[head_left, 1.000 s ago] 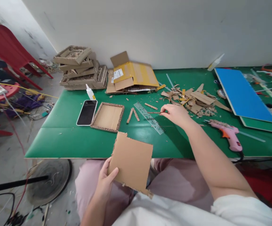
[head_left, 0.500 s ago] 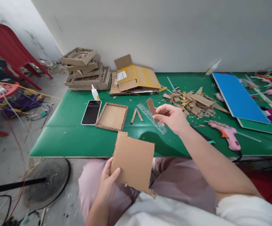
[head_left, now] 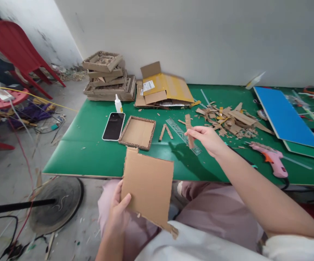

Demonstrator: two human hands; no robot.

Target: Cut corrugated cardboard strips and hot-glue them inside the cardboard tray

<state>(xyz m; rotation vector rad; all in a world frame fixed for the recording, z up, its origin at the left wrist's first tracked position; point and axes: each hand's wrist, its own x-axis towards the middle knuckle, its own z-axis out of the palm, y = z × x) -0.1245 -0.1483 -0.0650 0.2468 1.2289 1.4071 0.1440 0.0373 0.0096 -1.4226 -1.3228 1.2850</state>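
My left hand (head_left: 119, 204) grips a brown cardboard sheet (head_left: 148, 185) by its left edge, thumb on top, over my lap. The sheet has rough, torn edges and a small tab at its upper left. Between thumb and fingers, my right hand (head_left: 204, 139) pinches a narrow cardboard strip (head_left: 188, 123) upright above a clear ruler (head_left: 174, 127). Left of the ruler lie two short cardboard strips (head_left: 165, 132), touching at one end. A shallow cardboard tray (head_left: 137, 132) with a corrugated rim rests beside them, next to a phone (head_left: 114, 126).
Behind stand stacked cardboard frames (head_left: 109, 88), a glue bottle (head_left: 118, 104) and a yellow-taped carton (head_left: 169, 88). Cardboard scraps (head_left: 233, 117) are heaped on the right, near a pink glue gun (head_left: 271, 157) and a blue board (head_left: 286, 117). The green table's (head_left: 75, 159) front edge borders my lap.
My right hand has turned the strip more upright, showing its ridged face, and lowered it slightly. The cardboard sheet in my left hand has shifted slightly left. The camera view has swung left.
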